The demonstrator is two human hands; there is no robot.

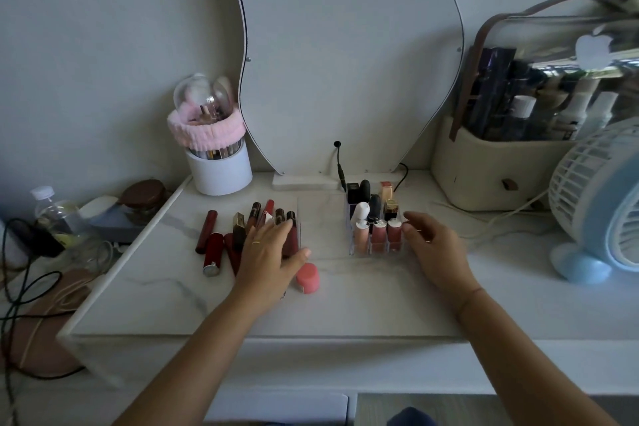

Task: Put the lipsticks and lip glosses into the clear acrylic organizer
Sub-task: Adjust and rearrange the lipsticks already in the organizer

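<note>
Your left grip point(268, 254), fingers spread and holding nothing, lies on the loose lipsticks point(238, 235), long axes pointing away from you, with the organizer point(377, 245) to its right beside your open right grip point(432, 245).

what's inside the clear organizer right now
The clear acrylic organizer holds upright lipsticks and glosses: pink tubes in front, a white-capped one, black and gold ones behind. The right hand covers its right edge.
</note>
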